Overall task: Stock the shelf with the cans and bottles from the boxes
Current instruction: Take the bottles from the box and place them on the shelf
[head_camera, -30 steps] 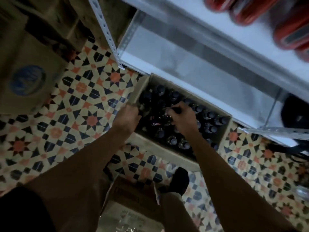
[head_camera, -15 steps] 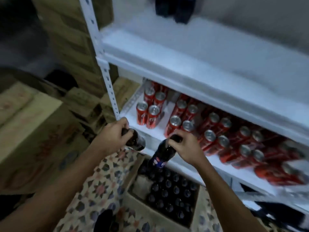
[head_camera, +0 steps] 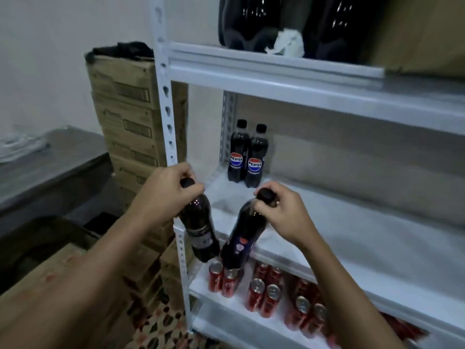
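Note:
My left hand [head_camera: 164, 191] grips a dark cola bottle [head_camera: 200, 230] by its neck, in front of the white shelf post. My right hand [head_camera: 284, 211] grips a second dark bottle [head_camera: 242, 238] by its cap, and the bottle hangs tilted with its base to the left. Both bottles hang at the front edge of the middle shelf [head_camera: 352, 227]. Two Pepsi bottles [head_camera: 247, 154] stand upright at the back left of that shelf. Red cans [head_camera: 264, 295] fill the shelf below.
Stacked cardboard boxes [head_camera: 130, 117] stand left of the shelf post [head_camera: 167, 117]. Large dark bottles [head_camera: 251, 18] and a crumpled white paper sit on the upper shelf. A grey table [head_camera: 45, 162] lies at the far left. Patterned floor tiles [head_camera: 156, 328] show below.
Both hands took a bottle out of the box on the floor and lifted it up to the middle shelf. The view rose from the floor box to the shelves.

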